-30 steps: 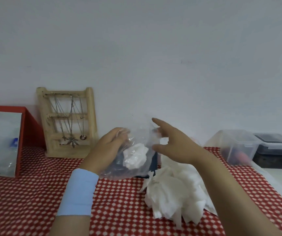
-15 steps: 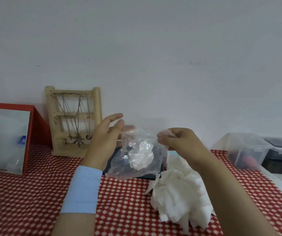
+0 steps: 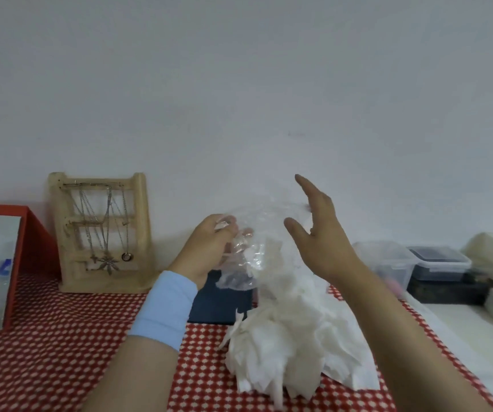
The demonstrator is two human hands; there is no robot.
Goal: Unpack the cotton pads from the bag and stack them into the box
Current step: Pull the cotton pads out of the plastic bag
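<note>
bag (image 3: 254, 254) | long axis roughly upright | left hand (image 3: 209, 245) grips it | right hand (image 3: 319, 233) fingers spread, empty

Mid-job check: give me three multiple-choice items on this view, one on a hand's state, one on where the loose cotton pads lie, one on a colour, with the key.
1. The left hand grips the plastic bag. The right hand is:
A. pinching the bag
B. open, fingers straight, gripping nothing
C. curled into a fist

2. The loose pile of cotton pads lies:
A. on the checked tablecloth, nearer the camera than the dark blue box
B. inside the box
C. all inside the bag

3. The wristband on the left wrist is:
A. red
B. black
C. light blue

Key: 1 B, its fingers are spread and straight beside the bag. 2 A, the white heap rests on the red-and-white cloth. 3 C, the band is pale blue.
</note>
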